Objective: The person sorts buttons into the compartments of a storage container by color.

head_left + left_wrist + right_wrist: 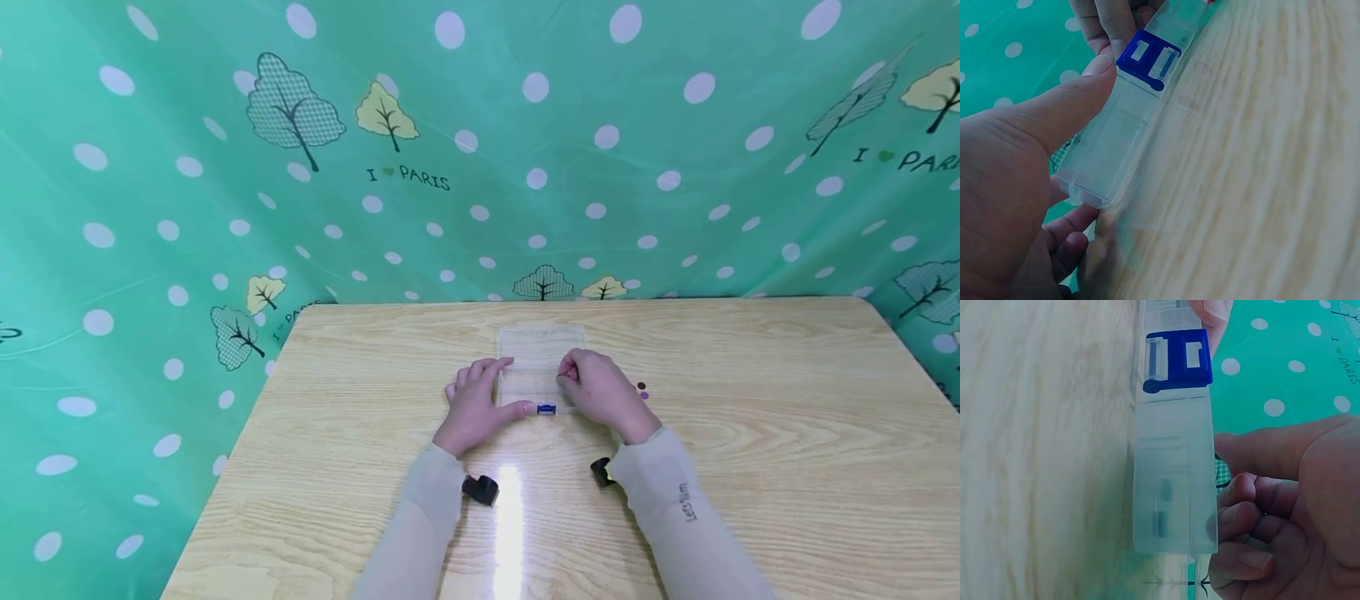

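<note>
A clear plastic box (528, 387) with a blue latch (546, 409) on its front lies near the middle of the tabletop. My left hand (480, 408) holds its left front corner, thumb along the front beside the latch and fingers by the left end. Over the box's right part is my right hand (596, 387), fingers curled and thumb close to them; whether something small is between the fingertips cannot be told. Dark spots (1160, 523) show through the box's clear wall in the right wrist view. A dark disc (641, 386) and a purple disc (644, 396) lie right of the box.
The wooden table (787, 417) stretches out on both sides of the box. Its far edge meets a green dotted cloth (525, 167) with printed trees. Black wrist cameras (482, 490) sit at both sleeves, low over the table.
</note>
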The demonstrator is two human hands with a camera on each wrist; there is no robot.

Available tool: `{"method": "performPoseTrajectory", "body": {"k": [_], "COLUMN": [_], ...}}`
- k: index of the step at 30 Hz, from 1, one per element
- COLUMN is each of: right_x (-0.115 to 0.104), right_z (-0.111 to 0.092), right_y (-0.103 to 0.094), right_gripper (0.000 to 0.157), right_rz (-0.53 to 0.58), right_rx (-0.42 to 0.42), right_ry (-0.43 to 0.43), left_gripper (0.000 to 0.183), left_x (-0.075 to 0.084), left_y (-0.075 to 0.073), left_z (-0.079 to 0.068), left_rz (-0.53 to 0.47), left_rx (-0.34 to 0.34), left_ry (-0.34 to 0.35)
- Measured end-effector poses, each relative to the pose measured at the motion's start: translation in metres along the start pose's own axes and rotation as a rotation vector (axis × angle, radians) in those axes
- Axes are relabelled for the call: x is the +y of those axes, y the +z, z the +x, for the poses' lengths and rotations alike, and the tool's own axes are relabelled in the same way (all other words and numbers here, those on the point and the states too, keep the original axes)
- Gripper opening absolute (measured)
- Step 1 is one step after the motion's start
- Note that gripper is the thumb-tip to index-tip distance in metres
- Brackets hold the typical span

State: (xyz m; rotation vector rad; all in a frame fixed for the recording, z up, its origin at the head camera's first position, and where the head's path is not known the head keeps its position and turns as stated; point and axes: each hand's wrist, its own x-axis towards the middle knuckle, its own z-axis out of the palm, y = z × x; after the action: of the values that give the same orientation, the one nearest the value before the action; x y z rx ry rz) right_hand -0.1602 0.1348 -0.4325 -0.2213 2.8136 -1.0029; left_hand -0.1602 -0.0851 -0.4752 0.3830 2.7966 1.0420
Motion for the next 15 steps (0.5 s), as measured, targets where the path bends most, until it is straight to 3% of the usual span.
{"method": "performPoseTrajectory", "body": {"k": [15], "right_x": [0.0], "right_z": [0.0014], "right_y": [0.0021], "right_gripper": [0.007], "right_rz": [-0.029], "right_rx": [-0.007], "right_ry": [0.002], "left_gripper": [0.092], "left_x": [-0.0002], "left_y": [0.0007], "left_z": [-0.0002], "left_rz": [-0.001], "left_rx": [0.001], "left_ry": [-0.001]}}
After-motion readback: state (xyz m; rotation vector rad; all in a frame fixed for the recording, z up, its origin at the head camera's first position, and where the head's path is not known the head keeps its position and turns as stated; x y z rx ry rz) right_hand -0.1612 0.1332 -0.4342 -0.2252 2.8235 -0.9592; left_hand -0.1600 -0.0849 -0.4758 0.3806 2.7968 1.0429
